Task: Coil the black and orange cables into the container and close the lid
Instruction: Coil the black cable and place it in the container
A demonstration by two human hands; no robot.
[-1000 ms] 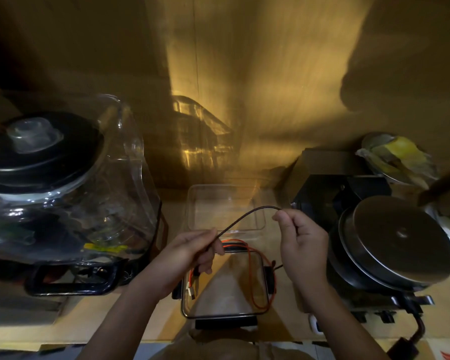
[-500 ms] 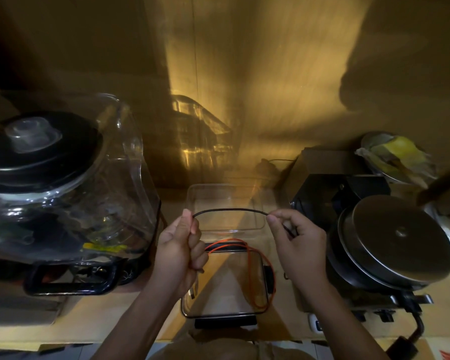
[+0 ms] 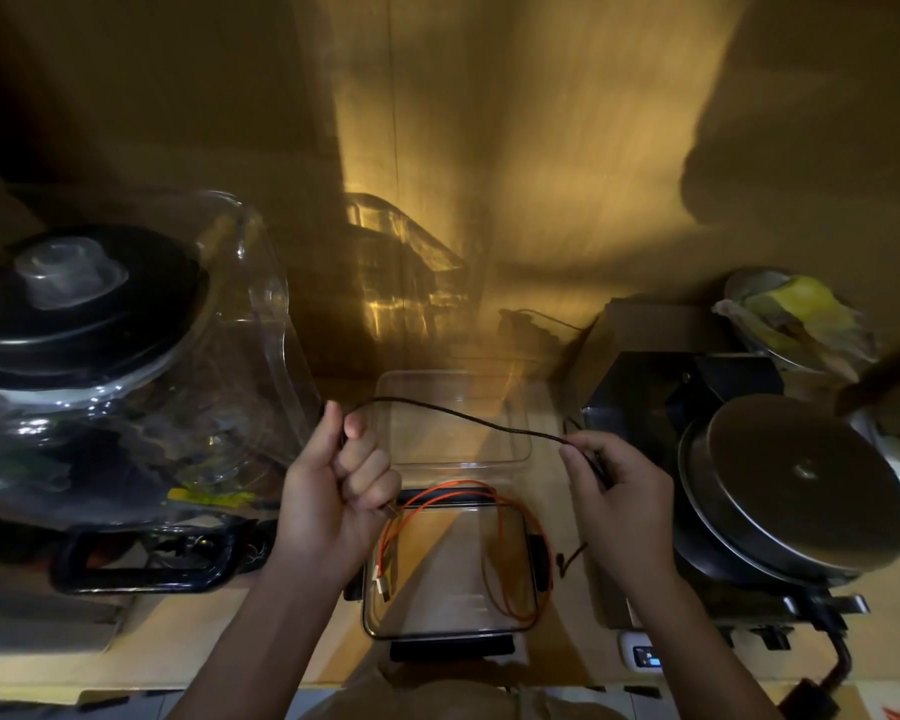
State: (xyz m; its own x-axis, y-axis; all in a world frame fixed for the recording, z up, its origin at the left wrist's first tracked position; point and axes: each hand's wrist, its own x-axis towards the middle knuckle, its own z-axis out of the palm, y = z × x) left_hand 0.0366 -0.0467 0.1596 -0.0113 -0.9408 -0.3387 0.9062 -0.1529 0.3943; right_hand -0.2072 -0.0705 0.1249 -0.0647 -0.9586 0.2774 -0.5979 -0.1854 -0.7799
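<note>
A thin black cable (image 3: pixel 468 418) stretches in the air between my two hands. My left hand (image 3: pixel 341 480) is a closed fist around one end of it, above the container's left rim. My right hand (image 3: pixel 611 485) pinches the cable farther along, and a short tail hangs below it. The clear rectangular container (image 3: pixel 450 628) sits on the counter under my hands. An orange cable (image 3: pixel 515 553) lies looped inside it, its plug near the left wall. The clear lid (image 3: pixel 455 423) lies flat just behind the container.
A large blender jar with a black lid (image 3: pixel 84 304) stands at the left. A black appliance with a round metal plate (image 3: pixel 796 491) fills the right. A bowl of yellow items (image 3: pixel 796 314) sits at the back right. A wooden wall rises behind.
My hands have moved apart, left hand up and left, right hand to the right. The black cable's span between them has lengthened from a short arc to a long line.
</note>
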